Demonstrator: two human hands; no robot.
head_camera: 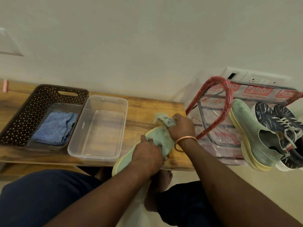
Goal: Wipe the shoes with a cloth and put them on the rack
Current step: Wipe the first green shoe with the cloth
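3 shoes [255, 138] on rack [214, 89] already. L hand [147, 153] grips last green shoe [158, 136]; R hand [181, 126] squeezes cloth [165, 121], wiping it.

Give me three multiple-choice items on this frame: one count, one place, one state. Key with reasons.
1. Shoes on the rack: A one; B five; C three.
2. The blue cloth lies: A on the rack; B in the dark basket; C on a chair.
3. The right hand: A grips a pale cloth against the green shoe on the table; B lies open and idle; C lifts a bottle.
Key: C, a second green shoe and two navy shoes sit there; B, it lies folded on the basket's floor; A, fingers are curled round the cloth on the shoe.
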